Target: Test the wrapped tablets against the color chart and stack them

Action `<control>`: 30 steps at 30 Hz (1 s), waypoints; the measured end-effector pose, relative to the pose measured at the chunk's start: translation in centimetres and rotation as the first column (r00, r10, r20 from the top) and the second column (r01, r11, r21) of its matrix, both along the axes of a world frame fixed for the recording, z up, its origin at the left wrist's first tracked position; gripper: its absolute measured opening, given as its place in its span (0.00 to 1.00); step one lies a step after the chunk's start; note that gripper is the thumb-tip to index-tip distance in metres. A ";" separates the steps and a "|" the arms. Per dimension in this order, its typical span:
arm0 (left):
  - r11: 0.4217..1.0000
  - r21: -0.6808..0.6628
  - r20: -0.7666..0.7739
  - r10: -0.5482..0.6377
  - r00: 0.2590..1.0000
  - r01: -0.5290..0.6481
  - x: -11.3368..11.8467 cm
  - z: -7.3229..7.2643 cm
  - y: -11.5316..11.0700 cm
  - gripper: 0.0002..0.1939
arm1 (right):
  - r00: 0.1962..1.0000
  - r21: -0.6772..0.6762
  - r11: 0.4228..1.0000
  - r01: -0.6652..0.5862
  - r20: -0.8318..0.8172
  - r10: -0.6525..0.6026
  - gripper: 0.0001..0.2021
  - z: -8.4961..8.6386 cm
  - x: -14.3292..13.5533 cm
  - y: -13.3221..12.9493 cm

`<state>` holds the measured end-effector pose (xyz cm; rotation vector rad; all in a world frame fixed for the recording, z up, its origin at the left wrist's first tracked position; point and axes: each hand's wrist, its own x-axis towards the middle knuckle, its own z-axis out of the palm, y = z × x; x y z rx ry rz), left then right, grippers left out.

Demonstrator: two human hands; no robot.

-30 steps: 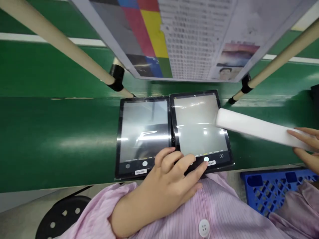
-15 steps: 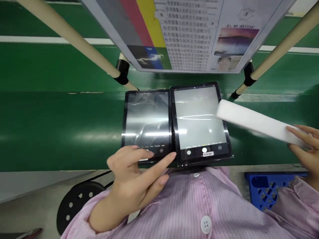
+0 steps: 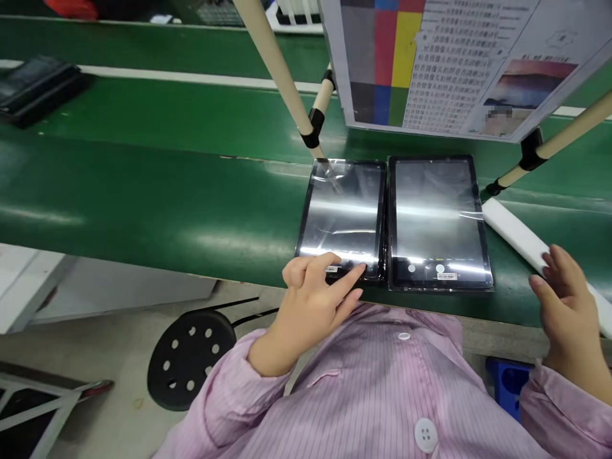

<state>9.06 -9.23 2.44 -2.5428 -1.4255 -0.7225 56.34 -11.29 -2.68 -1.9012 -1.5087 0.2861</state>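
Observation:
Two tablets in clear film lie side by side on the green bench, both with camera screens on. My left hand point(image 3: 313, 293) is over the lower edge of the left tablet point(image 3: 344, 207), its index fingertip at the screen's lower right corner. That hand holds nothing, and its fingers are apart. The right tablet point(image 3: 436, 213) has a small barcode label along its bottom. A white foam-like bar point(image 3: 514, 233) rests slantwise to the right of the tablets. In front of this bar, my right hand point(image 3: 568, 306) is raised with fingers apart and nothing in them.
A printed test chart point(image 3: 459, 70) leans over the bench point(image 3: 157, 210) on cream pipes point(image 3: 282, 70). Dark stacked devices point(image 3: 38, 86) lie at far left. Below the bench edge are a black stool point(image 3: 189, 357) and a blue crate point(image 3: 509, 382).
My right hand has let go of the white bar, which now lies on the bench. My left index finger has moved onto the left tablet's screen. The view has swung left.

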 end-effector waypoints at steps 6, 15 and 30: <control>0.995 -0.075 0.058 0.066 0.996 -0.062 -0.8 -1.4 0.2 0.16 | 0.694 0.013 0.994 -0.106 -0.715 0.083 0.35 3.9 -11.1 2.5; 0.901 -0.429 0.434 0.262 0.862 -0.057 -10.0 -5.5 4.0 0.53 | 0.687 -0.116 0.981 -0.153 -0.727 0.021 0.47 3.6 -13.4 3.6; 0.545 -0.765 0.585 0.811 0.014 0.343 -6.5 1.3 7.8 0.20 | 0.785 0.199 0.980 0.027 -0.611 0.102 0.33 6.9 -14.0 2.0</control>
